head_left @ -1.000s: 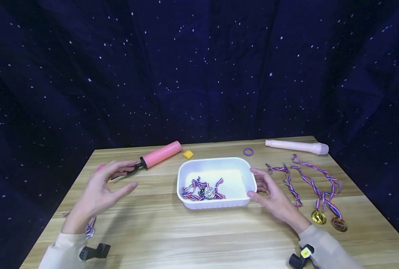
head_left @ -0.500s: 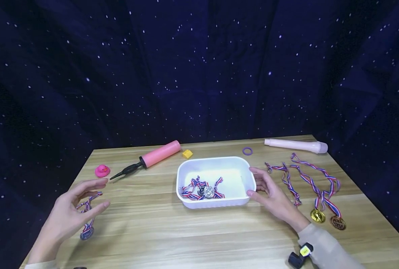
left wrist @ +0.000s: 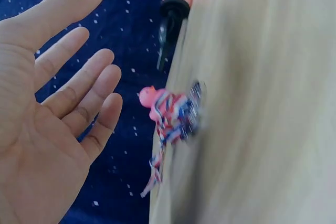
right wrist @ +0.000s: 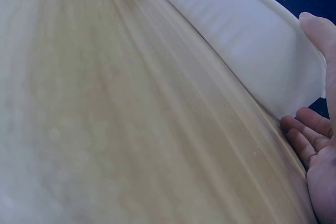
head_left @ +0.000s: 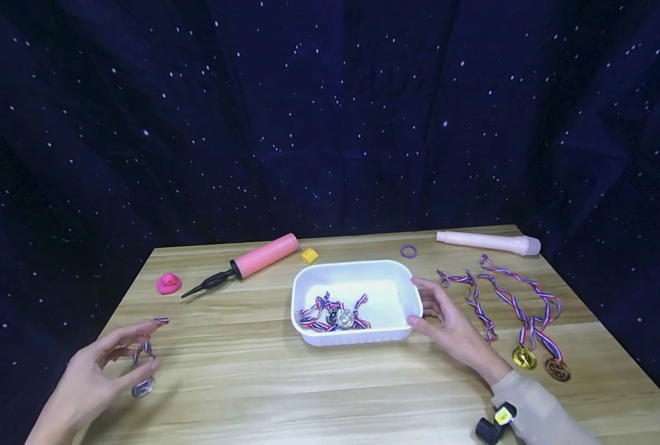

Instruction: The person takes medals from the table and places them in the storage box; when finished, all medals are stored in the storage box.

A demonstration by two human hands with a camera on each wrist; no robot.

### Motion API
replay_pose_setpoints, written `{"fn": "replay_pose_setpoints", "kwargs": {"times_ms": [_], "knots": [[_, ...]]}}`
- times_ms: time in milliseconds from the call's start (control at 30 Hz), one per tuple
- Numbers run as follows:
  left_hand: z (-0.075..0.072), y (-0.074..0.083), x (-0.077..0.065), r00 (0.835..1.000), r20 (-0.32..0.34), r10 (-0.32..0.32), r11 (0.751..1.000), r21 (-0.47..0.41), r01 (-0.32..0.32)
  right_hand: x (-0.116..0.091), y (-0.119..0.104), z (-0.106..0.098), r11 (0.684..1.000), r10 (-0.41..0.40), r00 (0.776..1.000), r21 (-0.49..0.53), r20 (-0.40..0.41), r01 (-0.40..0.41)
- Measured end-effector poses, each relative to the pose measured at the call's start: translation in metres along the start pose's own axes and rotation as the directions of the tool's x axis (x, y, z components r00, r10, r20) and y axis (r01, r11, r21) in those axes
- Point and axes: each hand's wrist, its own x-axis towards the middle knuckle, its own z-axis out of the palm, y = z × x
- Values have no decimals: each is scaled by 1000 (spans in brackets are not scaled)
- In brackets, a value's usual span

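My left hand hovers at the table's left side, thumb and fingers spread apart, holding nothing. Just beyond its fingers lies a silver medal on a red, white and blue ribbon, partly hidden behind them in the head view. The left wrist view shows the bare palm, with the ribbon bunched beyond the fingertips. My right hand grips the right end of a white plastic box, thumb at its near corner and fingers along its end wall. Inside the box, silver medals lie with their ribbons toward the left.
Along the back are a pink duck, a pink-and-black hand pump, a yellow block, a purple ring and a pale pink toy microphone. Gold and bronze medals with ribbons lie at the right.
My left hand has moved from beside the pump toward the near left, down to the silver medal, uncovering the duck. My right hand and the box have stayed in place.
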Motion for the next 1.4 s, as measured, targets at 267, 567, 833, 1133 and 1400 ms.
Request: {"fn": "replay_pose_setpoints", "kwargs": {"times_ms": [267,567,833,1133,1400], "knots": [[-1,-22,-16,999,20,-36,995,91,34,0,1,0,1000,-5,1000,0,-1,5],[6,-32,-21,992,127,17,1000,-28,-13,0,0,0,1000,-5,1000,1,-1,5],[12,-42,-25,991,128,45,998,-44,-40,0,0,0,1000,-7,1000,-1,-3,7],[13,-40,-25,987,157,-44,999,19,41,0,0,0,1000,-11,1000,2,-8,11],[12,-36,-22,971,206,-122,992,46,115,0,-1,0,1000,-14,1000,10,-12,15]]}}
